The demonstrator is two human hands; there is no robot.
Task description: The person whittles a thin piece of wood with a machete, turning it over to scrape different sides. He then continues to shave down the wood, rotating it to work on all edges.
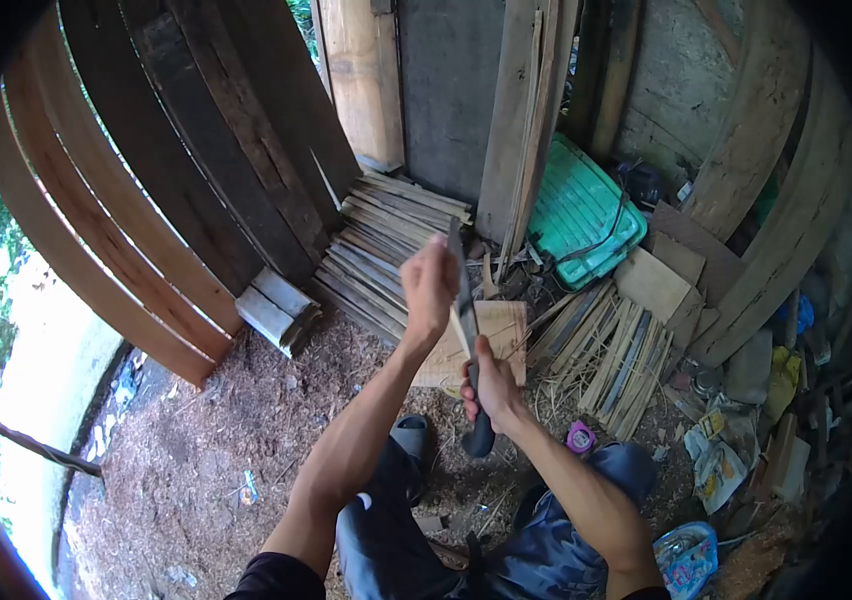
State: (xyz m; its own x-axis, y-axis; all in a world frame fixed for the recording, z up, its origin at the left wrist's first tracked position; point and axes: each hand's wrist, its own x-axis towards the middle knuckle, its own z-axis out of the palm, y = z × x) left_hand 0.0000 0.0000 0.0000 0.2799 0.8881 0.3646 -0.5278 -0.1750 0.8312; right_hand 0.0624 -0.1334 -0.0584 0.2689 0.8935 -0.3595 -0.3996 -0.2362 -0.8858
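Observation:
My right hand (494, 385) is wrapped around the black handle of a long knife (465, 290), its dark blade pointing up and away from me. Beside the upper blade, my left hand (429, 283) is closed in a fist; I cannot tell what its fingers hold. A thin pale strip (462, 335) shows along the blade between the two hands. Beneath them on the ground lies a flat wooden board (499, 330), partly hidden by the hands and knife.
Stacked wooden slats (371, 255) lie ahead by the plank wall, with more loose strips (626, 365) to the right. A green plastic container (586, 215) leans behind them. A purple tape measure (580, 437) is near my right knee; a blue-rimmed basket (686, 560) sits lower right.

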